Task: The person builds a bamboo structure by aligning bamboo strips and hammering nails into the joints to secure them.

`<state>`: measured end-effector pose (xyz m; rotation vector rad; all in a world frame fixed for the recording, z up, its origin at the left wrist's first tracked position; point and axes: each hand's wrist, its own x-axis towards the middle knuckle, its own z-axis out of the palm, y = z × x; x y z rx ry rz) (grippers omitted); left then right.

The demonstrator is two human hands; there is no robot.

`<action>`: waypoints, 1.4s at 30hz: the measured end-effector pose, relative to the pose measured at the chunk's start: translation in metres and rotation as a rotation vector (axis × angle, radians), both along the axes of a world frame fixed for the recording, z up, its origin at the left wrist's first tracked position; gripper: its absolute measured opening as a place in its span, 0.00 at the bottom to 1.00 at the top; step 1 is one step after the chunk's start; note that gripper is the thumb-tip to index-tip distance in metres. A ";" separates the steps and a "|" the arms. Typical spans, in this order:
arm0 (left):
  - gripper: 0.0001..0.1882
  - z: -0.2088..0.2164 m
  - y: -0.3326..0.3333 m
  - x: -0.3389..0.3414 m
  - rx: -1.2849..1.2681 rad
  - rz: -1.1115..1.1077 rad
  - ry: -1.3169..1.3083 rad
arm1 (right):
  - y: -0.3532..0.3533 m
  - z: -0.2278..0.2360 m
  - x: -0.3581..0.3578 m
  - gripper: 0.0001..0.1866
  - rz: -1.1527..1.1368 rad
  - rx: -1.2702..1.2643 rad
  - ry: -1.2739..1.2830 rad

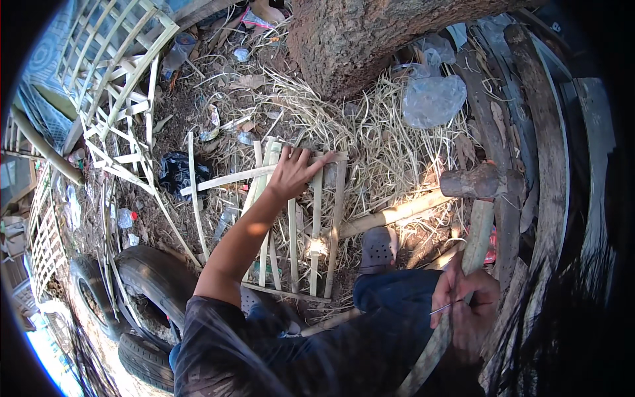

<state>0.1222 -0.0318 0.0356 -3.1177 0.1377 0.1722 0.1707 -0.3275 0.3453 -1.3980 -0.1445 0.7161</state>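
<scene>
A small frame of pale bamboo slats (292,225) lies on the straw-strewn ground in front of me. My left hand (291,175) rests on its far end, fingers spread over the slats and thumb stretched to the right. My right hand (468,294) is closed around the pale wooden handle of a hammer (479,228), whose thick brown head points away from me at the right. A thin metal piece, perhaps a nail, sticks out leftward from between the right fingers. One long slat (228,180) reaches left from under my left hand.
A tree trunk (331,49) stands at the far side. Old tires (155,281) lie at the lower left, below woven bamboo lattices (119,73). A bamboo pole (393,213) crosses the ground near my shoe (378,250). Weathered planks (542,132) line the right; a plastic bag (433,99) lies on straw.
</scene>
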 end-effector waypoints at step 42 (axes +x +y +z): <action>0.30 0.027 -0.094 -0.041 -0.740 0.948 -0.300 | 0.002 -0.013 -0.003 0.08 0.134 0.016 -0.057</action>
